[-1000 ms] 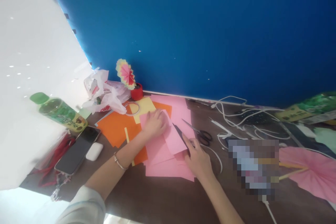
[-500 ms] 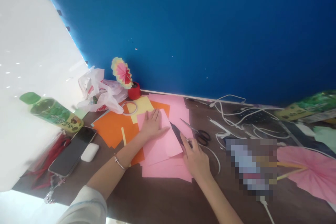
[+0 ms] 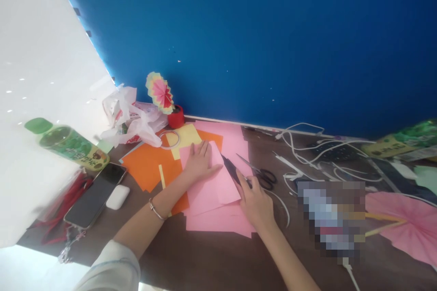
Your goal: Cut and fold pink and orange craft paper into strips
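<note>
Here, a left hand (image 3: 200,163) rests on a pink sheet (image 3: 206,193) as a right hand (image 3: 256,202) wields a dark pointed tool (image 3: 232,171)

The person's left hand lies palm down on the sheet, its grip apart and holding nothing, the thumb spread away from the fingers. The right hand's grip is clamped on the tool, which points forward along the sheet's right side; whether its tip sits inside a fold cannot be told. The sheet lies on other pink paper (image 3: 235,134) about midway along the dark surface (image 3: 205,261), between its near and far edges.

Orange sheets (image 3: 141,163) lie to the left, with a yellow sheet (image 3: 187,134) toward the far edge. Scissors (image 3: 258,173) rest just beside the tool, blades over the pink paper and handles on the surface.

At the far edge, a paper rosette (image 3: 160,93) rises above a red roll (image 3: 175,118), next to a plastic bag (image 3: 139,120). A phone (image 3: 97,195) and a white case (image 3: 118,197) lie toward the left edge, near a green bottle (image 3: 73,148). White cables (image 3: 278,136) trail across the far right, and a pleated pink fan (image 3: 409,218) lies toward the right.
</note>
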The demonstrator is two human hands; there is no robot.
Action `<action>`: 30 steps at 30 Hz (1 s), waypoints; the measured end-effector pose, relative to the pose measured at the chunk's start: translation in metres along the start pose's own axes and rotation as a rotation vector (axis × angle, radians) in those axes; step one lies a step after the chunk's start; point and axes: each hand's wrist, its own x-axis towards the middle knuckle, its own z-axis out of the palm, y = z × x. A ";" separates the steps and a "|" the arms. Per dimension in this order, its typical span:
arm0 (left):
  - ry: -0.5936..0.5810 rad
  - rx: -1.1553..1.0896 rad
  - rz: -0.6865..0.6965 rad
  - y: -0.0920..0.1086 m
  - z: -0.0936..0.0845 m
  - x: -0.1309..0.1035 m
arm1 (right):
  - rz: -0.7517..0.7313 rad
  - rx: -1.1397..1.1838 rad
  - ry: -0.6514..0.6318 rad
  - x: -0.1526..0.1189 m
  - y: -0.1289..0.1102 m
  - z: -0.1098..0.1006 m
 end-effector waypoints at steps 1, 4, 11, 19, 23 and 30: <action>0.002 0.002 -0.001 0.000 0.000 0.000 | -0.001 0.000 -0.001 0.001 0.000 0.001; -0.001 0.008 0.000 0.000 0.000 0.000 | 0.004 -0.002 0.003 0.003 0.000 0.002; -0.003 0.015 -0.002 0.001 -0.002 -0.001 | 0.010 -0.012 -0.010 0.015 0.000 0.002; -0.002 0.033 0.000 0.001 -0.001 -0.001 | 0.025 -0.018 -0.003 0.031 -0.004 0.008; 0.000 0.030 0.003 0.000 -0.001 -0.001 | 0.130 0.055 -0.007 0.046 -0.003 0.007; 0.002 -0.043 0.002 0.000 -0.005 0.000 | 0.566 0.919 0.263 0.058 0.010 -0.019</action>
